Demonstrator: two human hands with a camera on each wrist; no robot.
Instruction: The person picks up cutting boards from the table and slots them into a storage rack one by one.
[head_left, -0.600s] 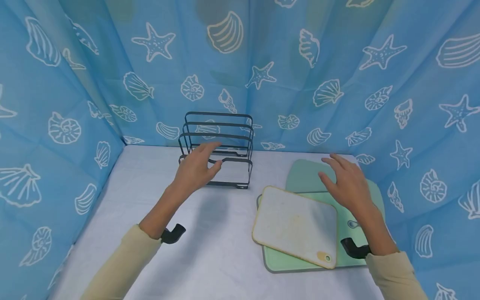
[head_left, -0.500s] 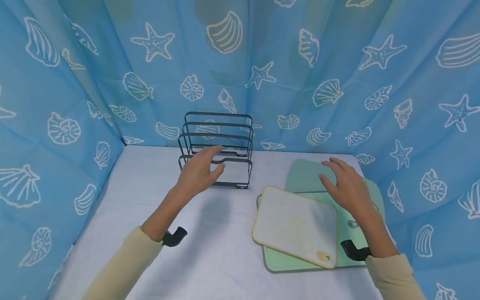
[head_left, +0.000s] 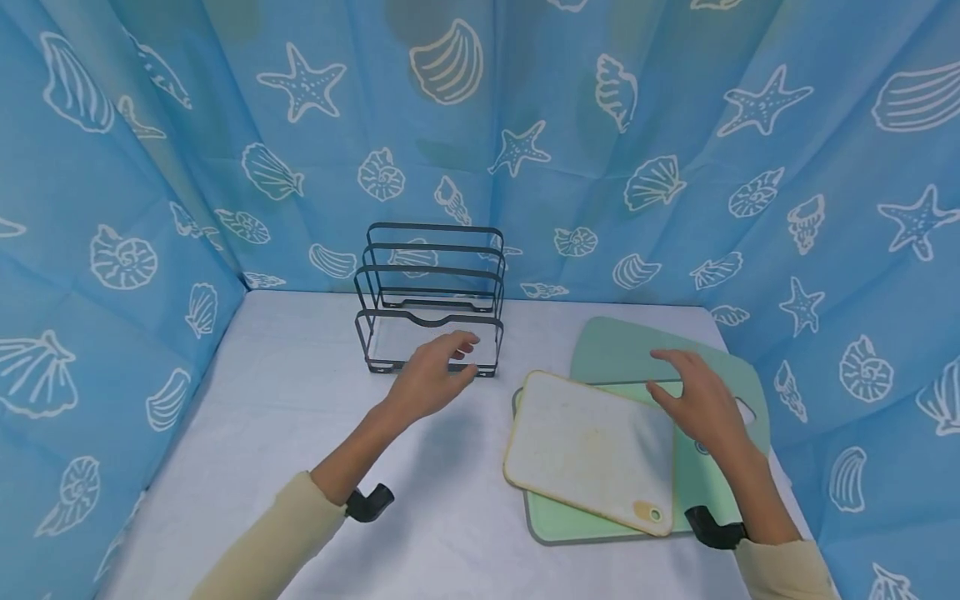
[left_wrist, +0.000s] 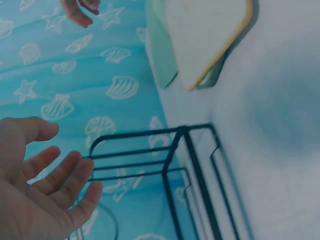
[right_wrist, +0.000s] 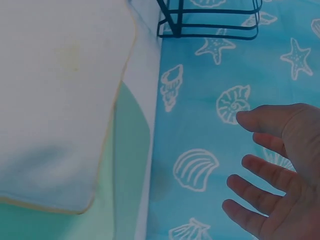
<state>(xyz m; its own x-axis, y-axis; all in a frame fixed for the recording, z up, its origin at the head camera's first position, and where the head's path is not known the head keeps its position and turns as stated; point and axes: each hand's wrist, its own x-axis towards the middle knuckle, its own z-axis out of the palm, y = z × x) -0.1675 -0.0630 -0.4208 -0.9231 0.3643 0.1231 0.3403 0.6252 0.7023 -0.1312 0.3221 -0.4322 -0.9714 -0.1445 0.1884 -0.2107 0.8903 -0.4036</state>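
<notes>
My left hand hovers in front of the black wire rack, fingers loosely bent with nothing between them. The left wrist view shows its relaxed fingers beside the rack's bars. Over the right part of a stack of cutting boards hangs my right hand, thumb and fingers spread and holding nothing. On top of the stack lies a white cutting board with a yellowish edge and a hole at one corner. Beneath it is a light green board with a grey rim. A grey-green board lies at the back.
The boards lie on a white-covered table, right of the rack. A blue curtain printed with shells and starfish stands behind the table and along both sides. Black straps with a camera mount sit on the wrists.
My left hand has moved toward me and a little to the right, from over the rack to its front. The right hand has come slightly nearer. Rack and boards have stayed put.
</notes>
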